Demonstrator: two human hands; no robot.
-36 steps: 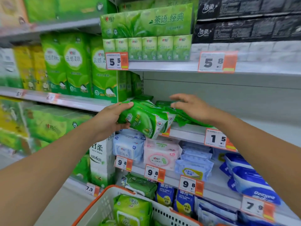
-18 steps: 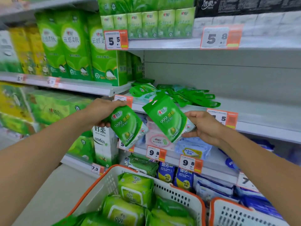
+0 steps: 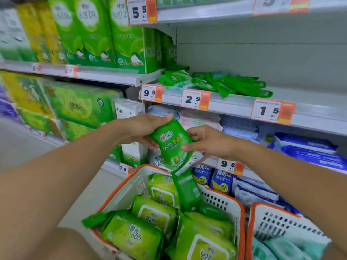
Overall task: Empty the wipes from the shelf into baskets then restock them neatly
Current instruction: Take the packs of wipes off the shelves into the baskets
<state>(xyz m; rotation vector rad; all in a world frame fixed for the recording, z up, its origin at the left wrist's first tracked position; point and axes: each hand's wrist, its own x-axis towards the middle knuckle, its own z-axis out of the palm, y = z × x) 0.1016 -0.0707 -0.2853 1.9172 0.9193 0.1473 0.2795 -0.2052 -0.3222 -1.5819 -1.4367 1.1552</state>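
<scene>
1. Both hands have come down from the shelf and met above the basket, where half a second ago each carried its own pack.
2. Left hand (image 3: 139, 130) holds the top of a small green plastic wipes pack (image 3: 173, 145); right hand (image 3: 208, 142) pinches its right edge.
3. A second green pack (image 3: 187, 190) hangs just below, over the white orange-rimmed basket (image 3: 223, 199), itself full of green wipes.
4. More green packs (image 3: 216, 83) lie on the grey shelf (image 3: 309, 102).
</scene>
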